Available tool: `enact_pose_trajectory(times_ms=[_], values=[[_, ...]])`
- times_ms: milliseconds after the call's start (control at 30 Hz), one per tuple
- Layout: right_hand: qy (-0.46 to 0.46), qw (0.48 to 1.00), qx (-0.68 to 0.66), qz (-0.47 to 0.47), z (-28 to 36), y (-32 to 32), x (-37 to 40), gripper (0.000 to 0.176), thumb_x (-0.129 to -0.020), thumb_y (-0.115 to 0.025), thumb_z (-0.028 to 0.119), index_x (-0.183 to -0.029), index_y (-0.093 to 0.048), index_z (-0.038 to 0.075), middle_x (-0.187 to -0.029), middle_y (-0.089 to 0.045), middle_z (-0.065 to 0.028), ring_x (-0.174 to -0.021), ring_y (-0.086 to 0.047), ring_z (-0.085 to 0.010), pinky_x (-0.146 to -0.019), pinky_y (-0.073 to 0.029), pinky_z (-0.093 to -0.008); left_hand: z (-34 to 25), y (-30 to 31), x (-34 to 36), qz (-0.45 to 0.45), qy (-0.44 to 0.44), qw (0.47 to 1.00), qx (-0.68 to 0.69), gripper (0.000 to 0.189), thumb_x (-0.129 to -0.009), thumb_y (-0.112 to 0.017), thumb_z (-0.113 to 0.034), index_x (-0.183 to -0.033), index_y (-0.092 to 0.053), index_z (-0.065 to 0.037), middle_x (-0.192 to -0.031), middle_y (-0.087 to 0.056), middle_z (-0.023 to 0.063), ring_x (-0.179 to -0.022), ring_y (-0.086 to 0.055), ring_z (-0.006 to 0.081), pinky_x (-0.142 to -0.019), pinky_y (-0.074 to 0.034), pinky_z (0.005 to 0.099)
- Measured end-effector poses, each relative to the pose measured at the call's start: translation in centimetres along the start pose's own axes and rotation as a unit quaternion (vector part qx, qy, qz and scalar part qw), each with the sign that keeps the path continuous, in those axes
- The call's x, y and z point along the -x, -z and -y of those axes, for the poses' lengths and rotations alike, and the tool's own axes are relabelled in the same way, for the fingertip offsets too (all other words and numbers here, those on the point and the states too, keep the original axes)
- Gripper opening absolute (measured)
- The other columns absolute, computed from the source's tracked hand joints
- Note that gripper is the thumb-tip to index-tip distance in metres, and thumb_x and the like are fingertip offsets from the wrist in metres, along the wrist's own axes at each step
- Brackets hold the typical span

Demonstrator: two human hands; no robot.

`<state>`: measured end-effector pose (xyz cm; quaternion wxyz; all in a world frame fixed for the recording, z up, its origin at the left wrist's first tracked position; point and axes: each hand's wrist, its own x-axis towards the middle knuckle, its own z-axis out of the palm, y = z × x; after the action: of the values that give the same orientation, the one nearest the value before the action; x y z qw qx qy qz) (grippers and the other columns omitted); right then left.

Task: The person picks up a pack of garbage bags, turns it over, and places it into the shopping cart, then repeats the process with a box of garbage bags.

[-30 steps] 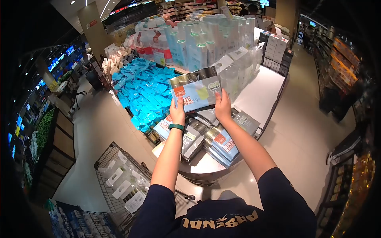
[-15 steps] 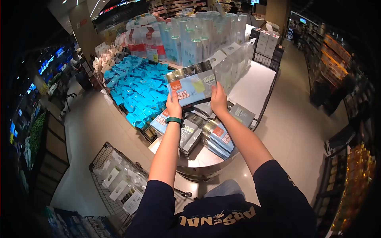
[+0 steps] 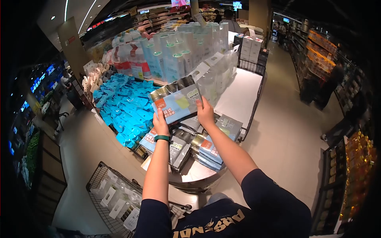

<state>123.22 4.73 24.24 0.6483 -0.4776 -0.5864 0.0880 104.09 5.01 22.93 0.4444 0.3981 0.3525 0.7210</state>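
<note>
A blue and black plastic-wrapped package is held up by its two ends over the display table. My left hand, with a dark green band at the wrist, grips its lower left end. My right hand grips its right end, thumb on the front. Below the hands lie similar packages in blue and dark grey, in stacks. To the left is a heap of bright blue packets. Clear bags with white hang tabs stand just behind the held package.
A wire shopping cart with clear packages stands at lower left. Rolls and red-white bundles stand at the table's back. A wire rail borders its right side. People and shelves line the right aisle.
The view has shifted, so the table and hands appear farther left and slightly lower. Both hands still hold the package, which is tilted a little more.
</note>
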Motion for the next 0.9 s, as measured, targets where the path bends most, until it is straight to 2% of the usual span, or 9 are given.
enact_pose_trajectory(times_ms=[67,133,233,400,500,633,700,733,900], values=[[-0.007,1.0,-0.01,0.006,0.0,0.1,0.0,0.042,-0.099,-0.052,0.033,-0.121,-0.057,-0.002,-0.104,-0.064,-0.0256,-0.095,-0.062,-0.0432,-0.081,-0.049,-0.0436,-0.5,-0.4,0.6,0.003,-0.027,1.0,0.004,0.04,-0.097,-0.055,-0.039,-0.114,-0.055,-0.003,-0.093,-0.062,0.0069,-0.071,-0.065,0.0163,-0.048,-0.059,0.0337],[-0.016,1.0,-0.022,0.009,0.1,0.1,-0.1,0.041,-0.099,-0.052,0.033,-0.12,-0.058,-0.002,-0.103,-0.065,-0.0257,-0.095,-0.062,-0.0434,-0.081,-0.049,-0.0437,0.2,0.1,-0.2,0.008,-0.058,0.997,-0.045,0.043,-0.093,-0.062,-0.039,-0.119,-0.055,-0.006,-0.097,-0.062,0.0058,-0.078,-0.066,0.0171,-0.05,-0.059,0.0343],[-0.012,1.0,-0.024,-0.011,-0.4,-0.1,-0.2,0.043,-0.098,-0.053,0.034,-0.119,-0.059,-0.003,-0.103,-0.065,-0.0266,-0.096,-0.062,-0.044,-0.082,-0.048,-0.044,0.3,0.0,0.3,0.013,-0.032,0.999,-0.034,0.04,-0.089,-0.069,-0.031,-0.118,-0.056,-0.007,-0.1,-0.063,0.0058,-0.08,-0.066,0.0175,-0.052,-0.06,0.0349],[-0.033,0.999,-0.031,-0.001,-0.1,0.0,-0.1,0.047,-0.097,-0.053,0.037,-0.119,-0.058,-0.005,-0.106,-0.064,-0.0274,-0.098,-0.061,-0.0443,-0.084,-0.048,-0.0441,-1.1,-0.6,0.9,0.016,0.005,1.0,0.0,0.041,-0.088,-0.07,-0.032,-0.117,-0.057,-0.007,-0.1,-0.064,0.0065,-0.081,-0.066,0.0179,-0.052,-0.06,0.0359],[-0.028,0.999,-0.018,-0.013,0.2,0.0,0.0,0.048,-0.097,-0.053,0.037,-0.119,-0.058,-0.005,-0.106,-0.064,-0.0274,-0.098,-0.062,-0.0443,-0.084,-0.048,-0.044,-1.0,-0.5,0.8,0.011,0.004,1.0,0.004,0.038,-0.089,-0.07,-0.031,-0.114,-0.06,-0.004,-0.098,-0.065,0.006,-0.08,-0.064,0.0144,-0.056,-0.058,0.031],[-0.031,0.999,-0.015,-0.005,-0.4,-0.1,0.1,0.048,-0.097,-0.054,0.037,-0.119,-0.057,-0.006,-0.106,-0.064,-0.0281,-0.099,-0.061,-0.0445,-0.085,-0.048,-0.0438,-0.4,-0.3,0.7,0.01,0.006,1.0,0.007,0.039,-0.09,-0.069,-0.033,-0.114,-0.061,-0.003,-0.099,-0.066,0.0058,-0.083,-0.063,0.0128,-0.062,-0.057,0.0294],[-0.02,1.0,0.004,-0.018,-0.6,-0.3,0.0,0.048,-0.097,-0.054,0.036,-0.119,-0.057,-0.007,-0.107,-0.063,-0.0292,-0.099,-0.061,-0.0449,-0.086,-0.048,-0.0438,0.3,0.1,0.1,0.007,-0.059,0.997,-0.043,0.041,-0.091,-0.068,-0.034,-0.115,-0.061,-0.002,-0.1,-0.066,0.0058,-0.084,-0.062,0.0123,-0.066,-0.056,0.0289],[-0.02,1.0,0.0,-0.018,-0.5,-0.3,0.0,0.048,-0.097,-0.054,0.036,-0.119,-0.057,-0.007,-0.107,-0.063,-0.0292,-0.099,-0.061,-0.0449,-0.086,-0.048,-0.0438,0.3,0.2,0.0,0.006,-0.062,0.997,-0.045,0.041,-0.091,-0.068,-0.034,-0.115,-0.061,-0.002,-0.1,-0.066,0.0058,-0.084,-0.062,0.0123,-0.066,-0.056,0.0289],[-0.028,1.0,-0.002,-0.013,0.5,0.2,0.3,0.049,-0.097,-0.054,0.035,-0.12,-0.056,-0.008,-0.109,-0.063,-0.0296,-0.102,-0.06,-0.045,-0.087,-0.048,-0.044,-0.3,-0.1,0.9,0.013,-0.005,1.0,-0.002,0.042,-0.091,-0.067,-0.036,-0.115,-0.06,-0.002,-0.1,-0.066,0.006,-0.085,-0.063,0.0134,-0.064,-0.056,0.0294]])
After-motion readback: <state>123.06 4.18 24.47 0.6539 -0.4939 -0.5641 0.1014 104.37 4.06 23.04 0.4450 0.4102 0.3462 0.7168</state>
